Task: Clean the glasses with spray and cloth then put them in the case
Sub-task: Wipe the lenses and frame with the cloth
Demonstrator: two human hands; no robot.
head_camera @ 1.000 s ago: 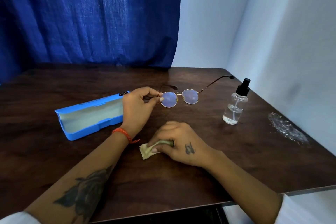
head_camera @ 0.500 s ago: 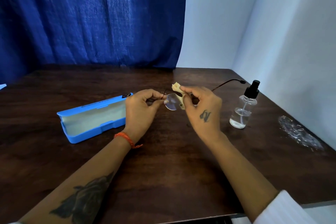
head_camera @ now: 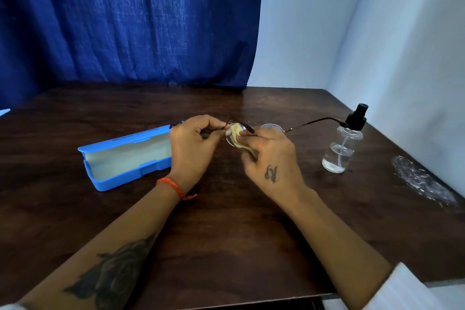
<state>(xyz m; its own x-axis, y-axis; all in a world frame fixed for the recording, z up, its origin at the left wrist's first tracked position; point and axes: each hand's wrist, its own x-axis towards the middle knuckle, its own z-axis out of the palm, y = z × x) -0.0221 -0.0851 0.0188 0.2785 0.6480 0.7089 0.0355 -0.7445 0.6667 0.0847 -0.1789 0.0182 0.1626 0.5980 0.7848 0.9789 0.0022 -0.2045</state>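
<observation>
The left hand (head_camera: 193, 143) pinches the glasses (head_camera: 273, 128) at their left end, thumb and forefinger closed on the frame beside the lens, holding them up off the table (head_camera: 226, 234). The right hand (head_camera: 270, 156) holds the cloth (head_camera: 236, 134) bunched in its curled fingers and presses it on the lens nearest the left fingers; that lens is mostly hidden by cloth. The frame's long axis runs left to right, from the left fingertips across to the far temple, which reaches out toward the spray (head_camera: 343, 143). So the 2nd lens lies just to the right of the cloth, partly behind the right knuckles, and by my reading the next rub calls for sliding the cloth that way along the frame while the left pinch steadies it. The case (head_camera: 125, 156) lies open on the table to the left of the left hand, close to its wrist, so that hand is the nearer 1 for stowing later
</observation>
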